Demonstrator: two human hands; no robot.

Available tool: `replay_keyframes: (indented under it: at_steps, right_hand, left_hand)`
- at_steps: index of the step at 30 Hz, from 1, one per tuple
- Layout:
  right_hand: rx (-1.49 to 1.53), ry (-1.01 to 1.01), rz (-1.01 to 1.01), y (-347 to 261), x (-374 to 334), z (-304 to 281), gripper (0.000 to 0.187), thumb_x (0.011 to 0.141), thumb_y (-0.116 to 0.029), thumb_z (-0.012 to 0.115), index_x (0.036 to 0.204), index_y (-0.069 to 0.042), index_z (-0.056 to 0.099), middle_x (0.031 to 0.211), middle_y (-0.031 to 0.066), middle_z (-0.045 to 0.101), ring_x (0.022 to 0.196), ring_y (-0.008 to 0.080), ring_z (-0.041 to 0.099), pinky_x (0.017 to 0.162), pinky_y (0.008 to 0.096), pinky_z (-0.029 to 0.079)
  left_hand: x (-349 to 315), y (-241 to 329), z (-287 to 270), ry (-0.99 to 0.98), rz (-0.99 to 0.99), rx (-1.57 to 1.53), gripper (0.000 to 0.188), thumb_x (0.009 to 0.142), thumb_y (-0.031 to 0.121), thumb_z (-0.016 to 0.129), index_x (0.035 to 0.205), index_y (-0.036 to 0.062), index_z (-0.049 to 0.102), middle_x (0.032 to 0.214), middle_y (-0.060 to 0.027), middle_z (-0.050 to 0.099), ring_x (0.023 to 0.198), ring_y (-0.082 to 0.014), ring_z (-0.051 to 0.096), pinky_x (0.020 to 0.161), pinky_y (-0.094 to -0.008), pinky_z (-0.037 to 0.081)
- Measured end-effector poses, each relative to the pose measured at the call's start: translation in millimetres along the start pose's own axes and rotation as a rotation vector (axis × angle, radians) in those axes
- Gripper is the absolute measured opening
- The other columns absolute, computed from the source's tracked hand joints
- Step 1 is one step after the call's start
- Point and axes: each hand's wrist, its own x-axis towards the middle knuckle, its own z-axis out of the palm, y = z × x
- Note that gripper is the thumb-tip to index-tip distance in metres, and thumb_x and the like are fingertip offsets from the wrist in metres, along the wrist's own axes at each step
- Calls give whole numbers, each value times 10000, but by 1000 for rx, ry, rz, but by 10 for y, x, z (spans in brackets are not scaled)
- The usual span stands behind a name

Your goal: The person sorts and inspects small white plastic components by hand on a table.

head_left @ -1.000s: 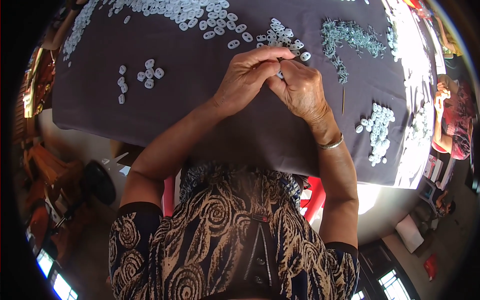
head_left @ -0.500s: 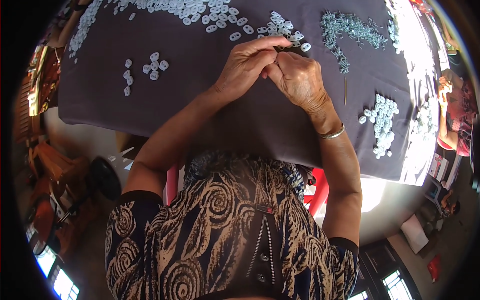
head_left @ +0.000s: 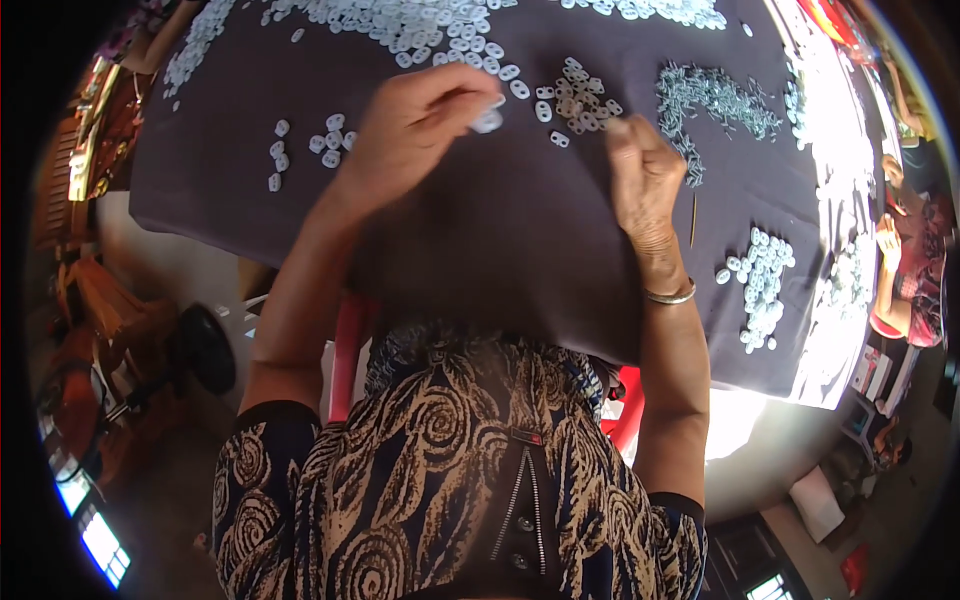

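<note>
My left hand (head_left: 412,128), smeared by motion, is closed with its fingertips on a white oval two-hole piece (head_left: 487,121) above the dark tablecloth. My right hand (head_left: 645,178) is drawn into a pinch, apart from the left one; its fingers hide whatever they hold. Just left of its fingertips lies a small pile of white two-hole pieces (head_left: 582,100), partly in shadow. Beyond my left hand spreads a large heap of similar white oval pieces (head_left: 390,20). A heap of small grey metal pins (head_left: 715,95) lies beyond and right of my right hand.
A thin brass-coloured rod (head_left: 693,220) lies right of my right wrist. Farther right is a pile of white pieces (head_left: 765,280). Small groups of white pieces (head_left: 279,155) sit at the left on the dark cloth (head_left: 220,190). Another person's arm (head_left: 888,270) shows at the right edge.
My hands were together over the small pile; now they are apart. The left has moved left with a white piece, the right slightly right and nearer. The view has shifted a little.
</note>
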Motion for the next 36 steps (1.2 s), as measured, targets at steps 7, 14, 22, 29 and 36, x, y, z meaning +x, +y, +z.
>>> replay_keyframes:
  at_steps: [7, 14, 22, 29, 36]
  right_hand:
    - [143, 35, 166, 165, 93, -103, 283, 963, -243, 550, 791, -20, 579, 651, -42, 471, 591, 38, 418, 536, 197, 364]
    - [-201, 134, -9, 63, 164, -93, 75, 866, -85, 652, 886, -17, 630, 771, 43, 596, 657, 103, 547, 608, 247, 465]
    - [-532, -119, -109, 22, 72, 11, 225, 747, -16, 695, 961, -35, 631, 885, 103, 599, 660, 249, 622, 610, 344, 512]
    - [-198, -147, -44, -4, 89, 44, 258, 739, 39, 669, 984, -31, 627, 947, 95, 603, 733, 243, 632, 648, 343, 515]
    - [-230, -194, -60, 17, 108, -10, 281, 736, 58, 641, 999, -38, 632, 940, 86, 602, 708, 205, 624, 629, 318, 507]
  left_hand:
    - [-481, -327, -665, 174, -50, 618, 77, 869, 52, 601, 930, 24, 638, 787, -59, 603, 682, -145, 596, 627, -266, 468]
    - [-302, -170, -333, 442, 102, 513, 94, 803, 22, 653, 894, 37, 634, 814, -88, 580, 701, -211, 602, 620, -301, 478]
    - [7, -246, 280, 126, 138, 471, 220, 780, 27, 639, 992, 70, 601, 901, -90, 551, 790, -278, 612, 683, -370, 495]
    - [165, -332, 502, 111, 99, 529, 295, 772, 44, 638, 1060, 95, 601, 993, -80, 545, 902, -278, 610, 743, -395, 511]
    - [221, -435, 596, 190, 258, 598, 277, 753, 30, 652, 1015, 119, 639, 920, -48, 527, 840, -226, 597, 714, -343, 513]
